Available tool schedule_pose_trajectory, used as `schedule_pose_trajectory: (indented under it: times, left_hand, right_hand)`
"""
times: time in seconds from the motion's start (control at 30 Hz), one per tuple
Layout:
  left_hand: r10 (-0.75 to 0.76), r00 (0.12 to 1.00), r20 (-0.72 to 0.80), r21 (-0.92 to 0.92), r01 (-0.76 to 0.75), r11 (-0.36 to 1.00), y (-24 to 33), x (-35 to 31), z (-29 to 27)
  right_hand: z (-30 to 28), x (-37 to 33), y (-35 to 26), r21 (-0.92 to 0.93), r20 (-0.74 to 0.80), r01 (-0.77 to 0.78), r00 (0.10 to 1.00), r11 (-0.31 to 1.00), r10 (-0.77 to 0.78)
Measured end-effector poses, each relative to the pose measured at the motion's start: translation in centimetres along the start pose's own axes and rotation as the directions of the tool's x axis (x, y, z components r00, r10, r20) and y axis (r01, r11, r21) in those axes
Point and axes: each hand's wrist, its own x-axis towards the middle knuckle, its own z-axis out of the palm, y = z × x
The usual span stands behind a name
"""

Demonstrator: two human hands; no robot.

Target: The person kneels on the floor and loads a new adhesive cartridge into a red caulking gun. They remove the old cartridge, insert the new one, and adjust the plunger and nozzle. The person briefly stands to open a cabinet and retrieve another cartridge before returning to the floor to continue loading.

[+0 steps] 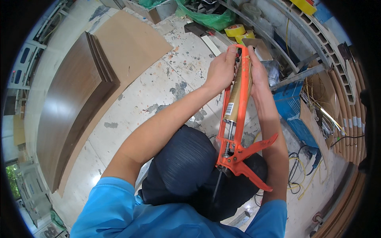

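Note:
An orange caulking gun (243, 99) stands out ahead of my knees, its trigger handle closest to me and its front end farthest away. A gold-coloured sealant tube (238, 97) lies in its frame, with the metal plunger rod behind it. My left hand (222, 70) is closed around the left side of the gun's front end, thumb on top. On the opposite side, my right hand (258, 73) grips the same end, its fingers partly hidden behind the frame. The tube's tip is hard to make out between my hands.
Dark brown panels (73, 99) lie stacked on cardboard (131, 37) at the left. Yellow tape rolls (235, 30) and a green plastic bag (210, 18) sit at the far side. A blue box (291, 115), cables (295, 170) and stacked boards (349, 119) line the right.

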Motion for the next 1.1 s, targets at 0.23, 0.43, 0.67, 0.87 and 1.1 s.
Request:
schedule_pose_trajectory:
  times: [0.23, 0.43, 0.67, 0.87, 1.1]
  left_hand:
    - [0.077, 0.992, 0.104, 0.543, -0.122, 0.831, 0.6, -0.7, 1.3]
    - [0.168, 0.951, 0.260, 0.552, -0.289, 0.782, 0.9, -0.8, 2.4]
    - [-0.546, 0.568, 0.616, 0.155, 0.592, 0.791, 5.8, -7.1, 0.8]
    - [-0.505, 0.502, 0.702, -0.034, 0.732, 0.680, 10.0, -14.6, -1.6]
    - [-0.373, 0.675, 0.637, -0.399, 0.702, 0.590, 11.4, -18.2, -1.4]
  right_hand:
    - [-2.8, 2.2, 0.2, 0.137, -0.100, 0.022, 0.995, 0.990, -0.008]
    - [-5.7, 3.7, -0.3, 0.104, -0.235, 0.095, 0.970, 0.990, -0.068]
    - [-11.8, 2.1, -6.8, 0.327, -0.156, 0.144, 0.983, 0.934, -0.097]
    - [-11.8, 3.5, -11.5, 0.298, 0.208, 0.168, 0.949, 0.940, -0.236]
    - [-6.5, 4.8, -9.5, 0.367, 0.219, 0.055, 0.965, 0.929, -0.144]
